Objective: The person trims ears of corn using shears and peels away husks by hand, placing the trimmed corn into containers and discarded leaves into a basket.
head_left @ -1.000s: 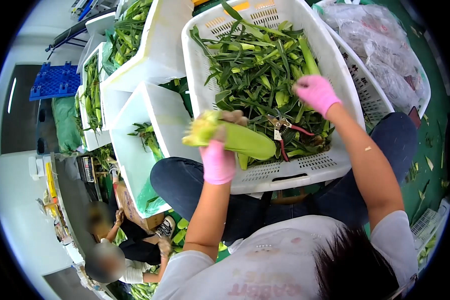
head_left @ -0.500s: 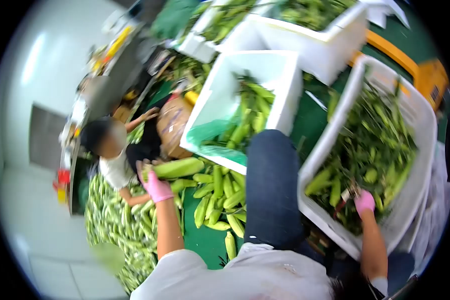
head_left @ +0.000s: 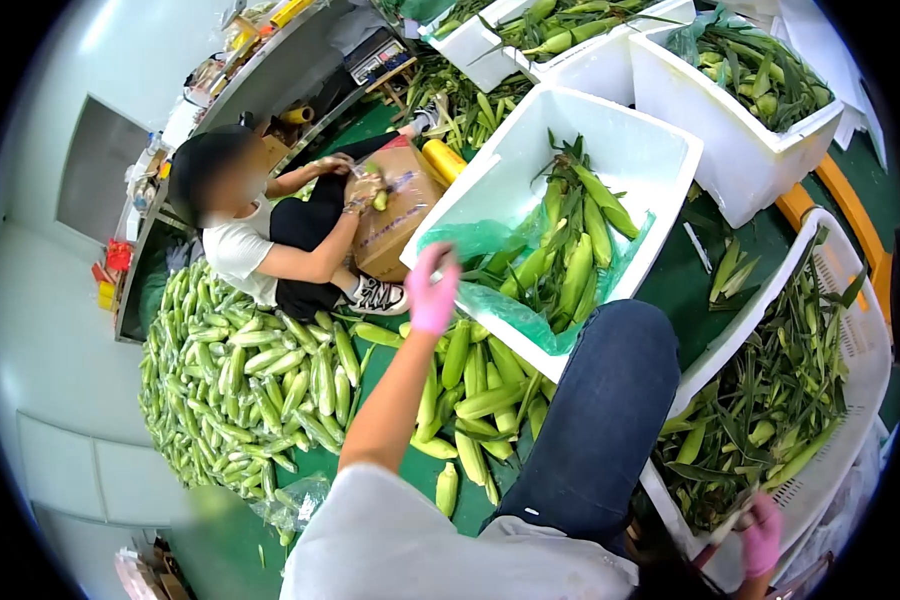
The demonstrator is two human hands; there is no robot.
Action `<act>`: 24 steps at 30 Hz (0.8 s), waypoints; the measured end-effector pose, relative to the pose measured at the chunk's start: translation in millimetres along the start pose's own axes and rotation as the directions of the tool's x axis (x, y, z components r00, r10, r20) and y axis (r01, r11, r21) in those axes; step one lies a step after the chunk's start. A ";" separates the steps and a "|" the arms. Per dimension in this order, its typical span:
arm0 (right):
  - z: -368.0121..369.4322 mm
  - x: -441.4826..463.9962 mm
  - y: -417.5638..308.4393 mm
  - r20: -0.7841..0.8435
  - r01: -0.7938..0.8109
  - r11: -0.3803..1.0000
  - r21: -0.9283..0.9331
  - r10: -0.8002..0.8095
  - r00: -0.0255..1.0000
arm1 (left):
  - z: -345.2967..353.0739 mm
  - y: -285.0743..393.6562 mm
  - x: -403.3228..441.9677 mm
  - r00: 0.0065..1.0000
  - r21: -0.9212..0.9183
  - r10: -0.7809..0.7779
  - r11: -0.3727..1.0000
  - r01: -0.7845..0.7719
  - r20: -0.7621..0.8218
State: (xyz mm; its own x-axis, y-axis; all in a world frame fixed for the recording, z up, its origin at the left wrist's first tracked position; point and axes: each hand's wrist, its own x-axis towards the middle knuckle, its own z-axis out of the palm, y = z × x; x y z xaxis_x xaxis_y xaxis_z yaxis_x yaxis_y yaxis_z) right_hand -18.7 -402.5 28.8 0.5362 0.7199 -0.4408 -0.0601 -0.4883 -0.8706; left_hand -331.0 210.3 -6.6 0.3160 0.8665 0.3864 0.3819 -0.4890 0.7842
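Observation:
My left hand point(head_left: 433, 290), in a pink glove, is raised beside the near left rim of a white foam box point(head_left: 670, 150). Motion smears its fingers, and no ear of corn shows in it. Green-husked corn point(head_left: 578, 270) lies in that box on a green plastic bag point(head_left: 515, 305). Low on the right, my right hand point(head_left: 760, 535), also pink-gloved, is closed around a slim knife-like tool point(head_left: 715, 545) with a pale part and a dark red part. It is over the near edge of a white basket point(head_left: 870, 370) full of husks and leaves. Loose corn ears point(head_left: 490, 400) lie left of my knee.
Across from me a person in a dark cap point(head_left: 240, 230) sits handling an ear by a cardboard box point(head_left: 395, 235). A large heap of wrapped corn point(head_left: 240, 380) spreads at left. More foam boxes point(head_left: 660, 90) with corn stand behind, beside an orange metal frame point(head_left: 855, 215).
The large ear in my left hand is gone from it, and that hand has moved right toward the foam box. My right hand has drawn back to the basket's near edge. The view has shifted.

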 end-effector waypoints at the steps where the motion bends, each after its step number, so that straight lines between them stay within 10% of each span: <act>1: 24.5 -15.7 -8.7 -0.040 -0.043 0.999 -0.032 0.042 0.998 | 38.9 0.6 24.1 0.990 0.010 0.008 1.000 -0.010 0.139; 4: 78.0 -59.8 -43.3 0.077 -0.164 0.985 0.053 0.159 0.984 | 160.1 -83.4 65.6 0.878 0.323 -0.152 0.946 -0.004 0.453; 5: 96.9 -72.7 -55.6 -0.027 -0.258 0.870 0.420 0.296 0.955 | 196.8 -159.2 73.5 0.693 0.594 -0.482 0.799 0.097 0.536; 6: 97.9 -81.2 -50.1 -0.102 -0.106 0.974 0.202 0.128 0.987 | 229.5 -222.2 81.2 0.403 0.812 -0.741 0.584 -0.009 0.537; 8: 102.2 -91.2 -10.9 -0.083 -0.089 0.804 0.587 0.170 0.982 | 216.2 -134.1 55.3 0.279 0.633 -0.568 0.707 -0.315 0.774; 9: 104.8 -80.5 98.3 -0.091 -0.166 0.344 0.924 0.621 0.778 | 205.2 -110.7 40.4 0.401 0.804 -0.713 0.583 -0.117 0.575; 10: 112.2 -81.4 56.2 -0.070 -0.177 0.411 0.894 0.518 0.853 | 197.8 -101.2 29.0 0.466 0.902 -0.823 0.417 0.107 0.325; 14: 123.1 -73.1 0.7 -0.017 -0.064 0.340 0.938 0.230 0.973 | 224.7 -140.8 21.8 0.046 0.613 -0.830 0.448 0.651 0.557; 16: 120.5 -66.6 -6.8 -0.056 0.034 0.269 0.962 0.074 0.996 | 236.7 -145.9 24.8 0.071 0.139 -0.652 0.265 0.954 0.755; 17: 116.1 -63.0 -8.4 -0.102 0.092 0.244 0.965 0.026 0.994 | 235.0 -117.6 22.4 0.331 -0.122 -0.590 0.366 0.923 0.737; 20: 83.6 -40.7 -30.7 -0.241 0.204 0.291 0.935 0.099 0.965 | 216.3 22.3 35.3 0.762 -0.284 -0.295 0.802 0.526 0.577; 24: 40.5 -1.3 -46.8 -0.214 0.160 0.781 0.604 -0.035 0.976 | 189.1 228.8 19.6 0.736 -0.305 0.234 0.952 -0.040 0.635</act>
State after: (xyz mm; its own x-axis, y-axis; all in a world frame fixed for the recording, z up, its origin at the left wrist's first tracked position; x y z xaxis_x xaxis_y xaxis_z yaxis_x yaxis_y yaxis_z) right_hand -50.8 -360.7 61.2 0.7057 0.6140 -0.3535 -0.4697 0.0321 -0.8822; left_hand -73.3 96.4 88.6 0.8736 0.4597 0.1599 0.0861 -0.4693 0.8788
